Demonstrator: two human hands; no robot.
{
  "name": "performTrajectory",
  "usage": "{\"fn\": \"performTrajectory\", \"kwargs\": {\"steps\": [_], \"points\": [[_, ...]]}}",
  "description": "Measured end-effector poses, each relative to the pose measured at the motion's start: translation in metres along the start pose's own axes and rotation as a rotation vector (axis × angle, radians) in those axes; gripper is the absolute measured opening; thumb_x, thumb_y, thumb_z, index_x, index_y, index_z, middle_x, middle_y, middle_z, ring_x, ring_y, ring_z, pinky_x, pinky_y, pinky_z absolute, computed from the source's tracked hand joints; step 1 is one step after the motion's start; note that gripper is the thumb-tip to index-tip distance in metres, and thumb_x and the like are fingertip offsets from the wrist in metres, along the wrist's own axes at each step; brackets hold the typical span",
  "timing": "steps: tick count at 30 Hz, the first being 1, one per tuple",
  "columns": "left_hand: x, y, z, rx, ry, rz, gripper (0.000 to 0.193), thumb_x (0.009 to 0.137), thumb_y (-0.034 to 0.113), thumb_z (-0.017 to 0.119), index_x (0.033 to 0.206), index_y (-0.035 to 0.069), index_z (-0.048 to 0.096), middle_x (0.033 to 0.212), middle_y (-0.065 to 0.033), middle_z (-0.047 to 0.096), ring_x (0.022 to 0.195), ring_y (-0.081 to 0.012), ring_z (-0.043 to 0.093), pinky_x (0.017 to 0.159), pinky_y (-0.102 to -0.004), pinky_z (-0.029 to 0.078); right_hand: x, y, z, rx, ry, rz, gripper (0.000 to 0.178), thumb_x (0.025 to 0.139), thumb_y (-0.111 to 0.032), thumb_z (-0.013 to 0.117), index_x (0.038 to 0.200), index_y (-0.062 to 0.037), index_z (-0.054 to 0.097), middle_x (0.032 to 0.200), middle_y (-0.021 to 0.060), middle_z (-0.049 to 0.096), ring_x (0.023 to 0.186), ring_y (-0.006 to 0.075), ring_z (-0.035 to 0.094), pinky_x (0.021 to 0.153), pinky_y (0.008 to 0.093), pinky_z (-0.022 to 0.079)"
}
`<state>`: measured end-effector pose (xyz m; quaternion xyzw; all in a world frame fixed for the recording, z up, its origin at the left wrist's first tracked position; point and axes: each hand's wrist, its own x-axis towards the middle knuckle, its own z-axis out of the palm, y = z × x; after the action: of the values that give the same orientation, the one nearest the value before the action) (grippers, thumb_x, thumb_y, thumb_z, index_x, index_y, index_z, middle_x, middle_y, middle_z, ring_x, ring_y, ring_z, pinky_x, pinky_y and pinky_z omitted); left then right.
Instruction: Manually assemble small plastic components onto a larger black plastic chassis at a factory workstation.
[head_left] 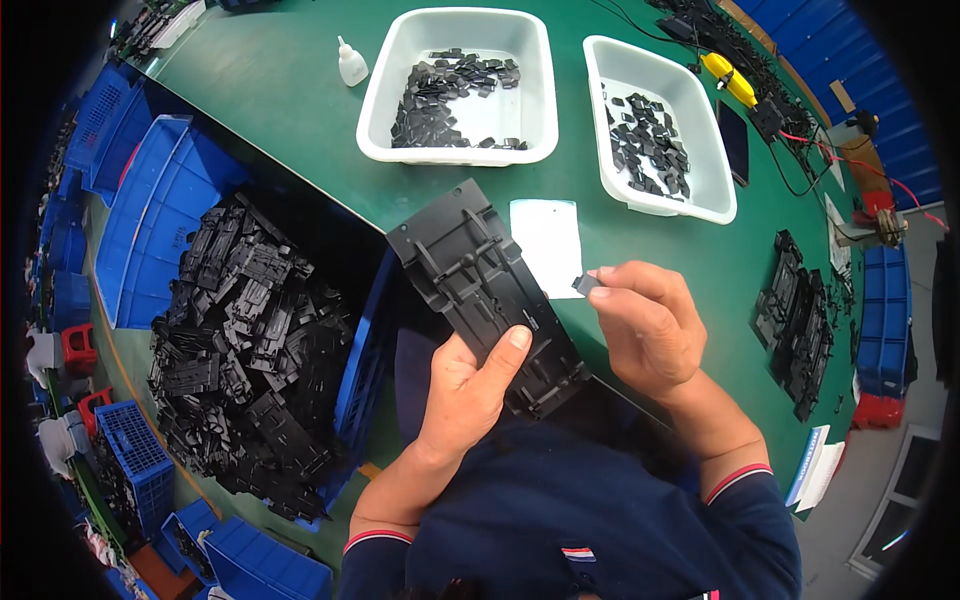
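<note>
My left hand [474,388] grips a long black moulded plastic part [478,262], thumb pressed on its ribbed face. The part is held tilted over the table's near edge, its far end toward the upper left. Between the thumb and fingertips of my right hand [655,325] is a small black plastic piece [587,285], held apart from the long part. Just beyond it a white sheet of paper [546,240] lies on the green table.
Two white tubs [545,130] [725,205] hold many small black pieces. A white dropper bottle [352,64] stands left of them. More long black parts fill a blue crate [150,225] on the left and lie stacked [795,320] at right. A yellow tool [728,80] and cables lie far right.
</note>
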<state>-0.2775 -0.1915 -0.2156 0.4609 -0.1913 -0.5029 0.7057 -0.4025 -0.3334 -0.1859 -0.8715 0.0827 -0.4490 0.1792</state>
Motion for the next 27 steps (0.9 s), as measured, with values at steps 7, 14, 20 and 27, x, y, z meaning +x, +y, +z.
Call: {"fn": "performTrajectory", "kwargs": {"steps": [7,14,20,27], "points": [[-0.004,0.001,-0.001,0.023,-0.035,-0.039,0.03,0.096,0.012,0.055,0.122,-0.003,0.057,0.117,-0.0097,0.063,0.106,-0.0152,0.059,0.095,-0.0308,0.046,-0.004,0.001,-0.008,-0.023,-0.037,-0.07,0.042,0.068,0.013,0.072,0.105,-0.0053,0.063,0.105,0.0119,0.06,0.083,0.0234,0.066,0.07,0.0302,0.055],[-0.008,0.0,0.0,0.083,-0.086,-0.037,0.022,0.096,0.015,0.058,0.112,-0.001,0.061,0.095,-0.0006,0.063,0.084,-0.0054,0.056,0.073,-0.0221,0.047,-0.008,0.002,-0.011,0.051,-0.044,-0.085,0.04,0.07,0.014,0.072,0.103,-0.0044,0.061,0.105,0.0123,0.059,0.09,0.0254,0.067,0.076,0.0318,0.058],[-0.007,0.004,0.001,0.182,-0.107,-0.093,0.019,0.095,0.014,0.058,0.106,-0.001,0.062,0.088,0.0004,0.063,0.078,-0.0041,0.055,0.069,-0.0213,0.046,-0.005,0.007,-0.013,0.083,0.017,-0.066,0.032,0.075,0.014,0.068,0.101,-0.0036,0.061,0.104,0.0127,0.059,0.092,0.0253,0.067,0.075,0.0324,0.058],[-0.001,0.034,-0.017,0.316,-0.451,-0.466,0.018,0.09,0.015,0.06,0.099,-0.001,0.062,0.078,0.0012,0.061,0.071,-0.0046,0.054,0.062,-0.0248,0.047,0.029,0.012,-0.016,0.221,-0.052,0.036,0.026,0.077,0.014,0.065,0.097,-0.0032,0.062,0.102,0.0148,0.063,0.092,0.0285,0.066,0.079,0.0332,0.055]]}}
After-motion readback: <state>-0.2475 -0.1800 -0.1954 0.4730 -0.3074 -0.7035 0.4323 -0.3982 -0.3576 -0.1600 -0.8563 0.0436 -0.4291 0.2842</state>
